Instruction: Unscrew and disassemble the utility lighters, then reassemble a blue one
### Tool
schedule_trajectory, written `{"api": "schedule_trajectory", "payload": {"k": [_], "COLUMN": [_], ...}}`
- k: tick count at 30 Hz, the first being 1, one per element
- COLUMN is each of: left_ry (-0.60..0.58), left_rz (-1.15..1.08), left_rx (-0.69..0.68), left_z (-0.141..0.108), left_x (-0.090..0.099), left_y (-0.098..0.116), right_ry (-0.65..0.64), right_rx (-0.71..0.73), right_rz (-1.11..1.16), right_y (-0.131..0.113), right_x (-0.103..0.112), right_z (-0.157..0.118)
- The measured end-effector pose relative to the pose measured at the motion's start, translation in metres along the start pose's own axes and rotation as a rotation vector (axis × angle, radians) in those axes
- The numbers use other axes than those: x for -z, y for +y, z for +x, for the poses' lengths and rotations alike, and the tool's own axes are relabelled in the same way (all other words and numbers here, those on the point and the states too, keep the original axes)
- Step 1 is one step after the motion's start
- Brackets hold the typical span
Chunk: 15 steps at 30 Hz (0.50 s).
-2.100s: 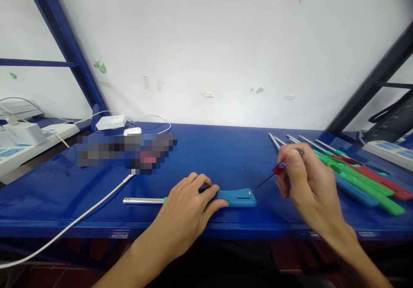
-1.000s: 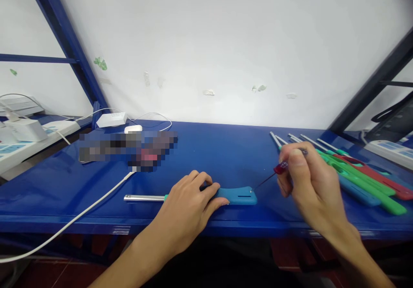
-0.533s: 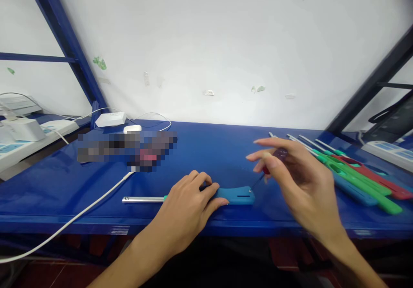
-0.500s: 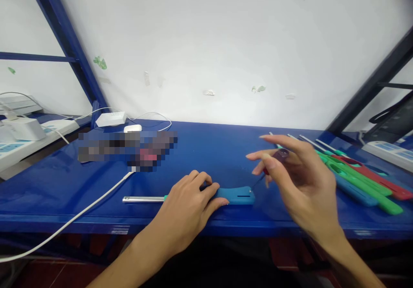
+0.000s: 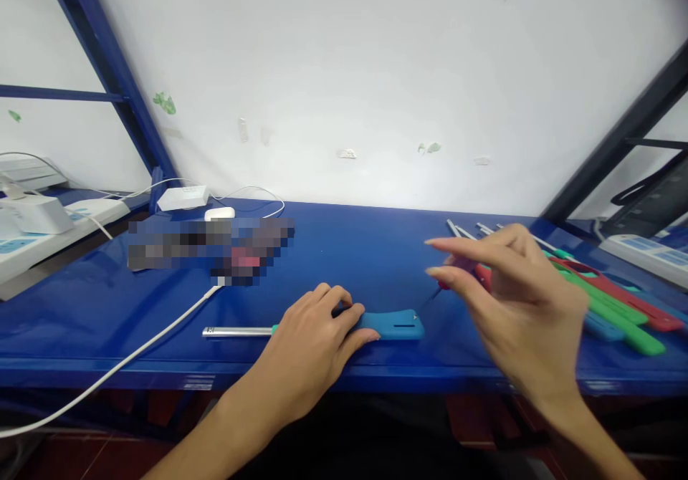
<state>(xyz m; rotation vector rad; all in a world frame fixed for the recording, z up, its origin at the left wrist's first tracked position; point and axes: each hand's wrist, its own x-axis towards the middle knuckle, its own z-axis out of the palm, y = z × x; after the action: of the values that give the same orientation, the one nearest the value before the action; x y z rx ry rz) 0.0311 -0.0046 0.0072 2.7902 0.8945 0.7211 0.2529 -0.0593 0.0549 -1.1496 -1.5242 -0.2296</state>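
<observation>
A blue lighter-like tool (image 5: 392, 325) with a silver metal tube (image 5: 236, 332) lies flat near the table's front edge. My left hand (image 5: 317, 337) is closed around its middle, the thumb on the near side. A small screw shows at the right end of its blue handle. To the right, my right hand (image 5: 516, 301) holds a screwdriver (image 5: 443, 284) with a dark red handle, partly hidden behind the fingers. Its thin shaft slants down left toward the screw, and the tip seems a little apart from the handle.
Several similar green, red and blue tools (image 5: 639, 333) lie at the right. A white cable (image 5: 145, 347) crosses the left side to a pixelated object. Behind are a white box (image 5: 183, 198) and a small white case (image 5: 220, 214). Power strips flank the table (image 5: 344, 251).
My right hand has moved right with the screwdriver, and the tip has come away from the screw end of the blue tool. My left hand keeps its hold.
</observation>
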Motion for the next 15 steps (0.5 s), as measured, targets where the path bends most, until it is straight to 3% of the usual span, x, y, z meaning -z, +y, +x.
{"api": "schedule_trajectory", "payload": {"k": [4, 6, 9, 15], "left_ry": [0.001, 0.009, 0.013, 0.0], "left_rz": [0.002, 0.009, 0.013, 0.011], "left_rx": [-0.005, -0.012, -0.007, 0.0], "left_z": [0.0006, 0.001, 0.0012, 0.0008], "left_x": [-0.0017, -0.002, -0.001, 0.0007], "left_y": [-0.0016, -0.0021, -0.0017, -0.0004], "right_ry": [-0.173, -0.174, -0.109, -0.242], "right_rx": [-0.076, -0.125, -0.089, -0.095], "right_rz": [0.142, 0.22, 0.181, 0.185], "right_y": [0.0025, 0.002, 0.0007, -0.0013], "right_x": [0.0026, 0.0024, 0.0013, 0.0003], "right_z": [-0.0012, -0.002, -0.0017, 0.0014]}}
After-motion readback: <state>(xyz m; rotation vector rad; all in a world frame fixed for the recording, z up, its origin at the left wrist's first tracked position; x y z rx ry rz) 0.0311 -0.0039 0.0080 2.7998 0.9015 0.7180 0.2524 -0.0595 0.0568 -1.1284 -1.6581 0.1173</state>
